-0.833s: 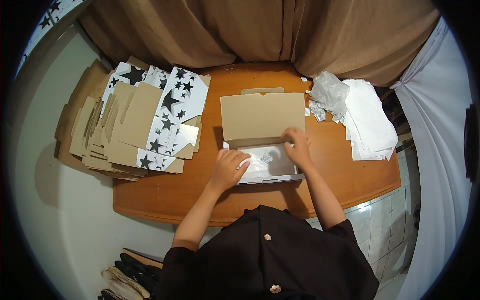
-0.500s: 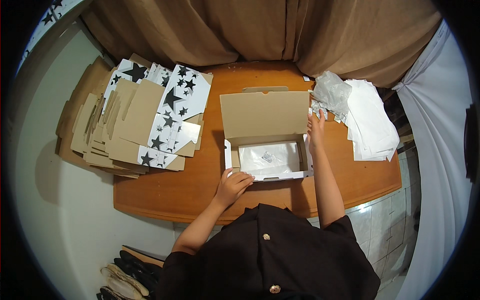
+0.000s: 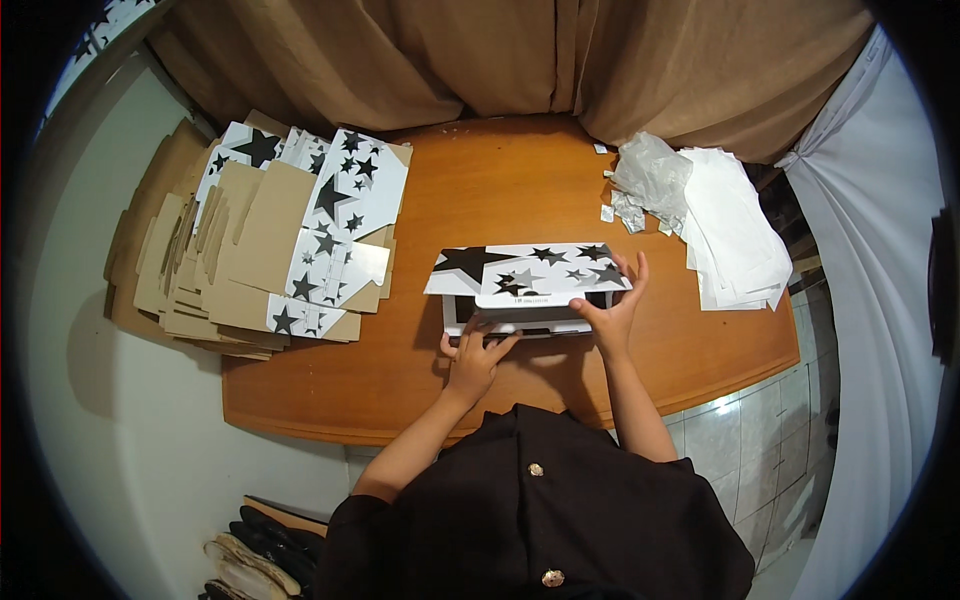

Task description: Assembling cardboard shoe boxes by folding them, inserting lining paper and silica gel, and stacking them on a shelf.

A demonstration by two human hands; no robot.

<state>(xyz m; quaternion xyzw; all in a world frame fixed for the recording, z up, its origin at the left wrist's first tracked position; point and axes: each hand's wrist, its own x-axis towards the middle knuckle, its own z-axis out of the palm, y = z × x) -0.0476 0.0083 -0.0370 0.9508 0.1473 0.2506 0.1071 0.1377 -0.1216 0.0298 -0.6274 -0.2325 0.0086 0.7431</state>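
A white cardboard box with black and grey stars stands on the wooden table in front of me. Its lid is tilted partly down, leaving a dark gap above the front wall. My right hand holds the lid by its right edge, thumb on the front flap and fingers behind. At the front left corner, my left hand grips the box, its fingers reaching up under the lid flap. The lid hides the inside of the box.
Flat cardboard box blanks, some star-printed, are stacked at the left. White paper sheets, a crumpled clear plastic bag and small sachets lie at the right of the wooden table. Shoes sit at lower left.
The lid has swung from upright down toward me, covering the white-wrapped contents and a small sachet. My right hand came down with it; my left hand stayed near the front left corner.
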